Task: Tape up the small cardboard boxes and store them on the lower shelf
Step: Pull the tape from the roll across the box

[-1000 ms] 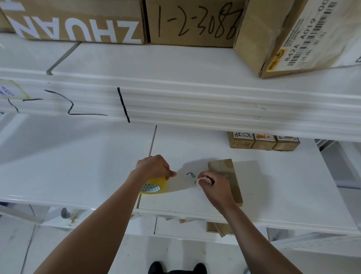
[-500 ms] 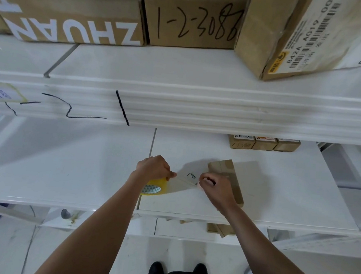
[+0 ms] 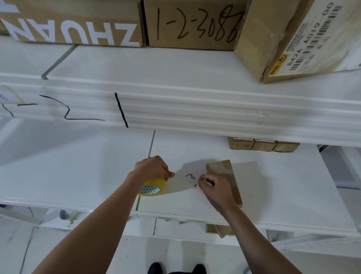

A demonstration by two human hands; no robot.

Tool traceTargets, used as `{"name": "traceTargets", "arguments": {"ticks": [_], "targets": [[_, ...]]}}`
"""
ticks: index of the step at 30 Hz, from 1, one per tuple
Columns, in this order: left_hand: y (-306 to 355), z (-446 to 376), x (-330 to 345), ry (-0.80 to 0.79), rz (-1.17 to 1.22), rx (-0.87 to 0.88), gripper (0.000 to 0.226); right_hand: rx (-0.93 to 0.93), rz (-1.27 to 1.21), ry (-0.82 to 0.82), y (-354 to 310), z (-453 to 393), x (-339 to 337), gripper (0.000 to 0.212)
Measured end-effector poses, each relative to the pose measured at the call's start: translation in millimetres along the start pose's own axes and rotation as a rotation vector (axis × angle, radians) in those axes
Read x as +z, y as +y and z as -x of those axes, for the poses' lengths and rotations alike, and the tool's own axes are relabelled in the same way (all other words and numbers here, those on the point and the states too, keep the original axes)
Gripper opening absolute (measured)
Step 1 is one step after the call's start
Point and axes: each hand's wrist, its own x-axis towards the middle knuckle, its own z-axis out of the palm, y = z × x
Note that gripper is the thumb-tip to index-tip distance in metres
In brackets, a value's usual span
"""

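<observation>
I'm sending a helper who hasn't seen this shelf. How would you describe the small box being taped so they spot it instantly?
Look at the white middle shelf, below the one carrying large cartons. The small brown cardboard box lies near its front edge, just beyond the right hand. Unlike the three small boxes lined up at the back, it sits alone, angled, by the stretched clear tape.

Bright even overhead light, soft shadows under shelf [image 3: 198, 116], strong wide-angle edge warp, slight blur.

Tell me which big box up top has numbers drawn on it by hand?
The middle box, squeezed between the other two, with black numbers handwritten across its front. The left box has big white printed letters, and the right box wears a printed label.
</observation>
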Motion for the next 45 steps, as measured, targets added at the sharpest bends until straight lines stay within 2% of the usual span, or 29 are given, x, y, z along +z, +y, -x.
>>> {"name": "traceTargets", "arguments": {"ticks": [12,14,18,22,26,28,31,35,38,45], "targets": [[-1.6,0.9,-2.5,-0.027,0.013,0.017,0.039,0.027,0.029,-0.007,-0.8,1.9,-2.2,0.020],[-2.1,0.9,-1.7,-0.031,0.013,0.025,0.040,0.058,-0.012,0.022,-1.4,0.4,-2.5,0.019],[-0.1,1.5,1.0,0.000,-0.029,0.035,0.042,0.152,-0.199,0.072,-3.2,-3.4,-10.5,0.038],[2.8,0.2,1.9,0.008,-0.040,0.031,0.043,0.293,-0.466,0.210,-6.3,-7.5,-21.5,0.019],[-0.1,-0.3,1.4,0.018,-0.023,0.040,0.042,0.251,-0.542,0.256,-10.6,-9.1,-35.5,0.007],[-1.6,-0.2,1.5,0.024,-0.018,0.051,0.042,0.183,-0.449,0.301,-7.9,-11.6,-48.2,0.015],[-2.4,0.5,2.0,0.036,-0.022,0.061,0.043,0.121,-0.144,0.414,-0.3,-13.2,-71.7,0.018],[-2.1,-0.8,3.2,0.046,-0.035,0.068,0.044,0.210,0.111,0.531,24.0,-7.5,-93.9,0.017],[-1.9,-1.7,4.7,0.063,-0.040,0.069,0.044,0.300,0.193,0.461,40.6,-2.1,-97.2,0.020],[-2.9,-2.3,6.3,0.075,-0.055,0.066,0.044,0.358,0.417,0.345,55.4,3.3,-91.2,0.023]]}}
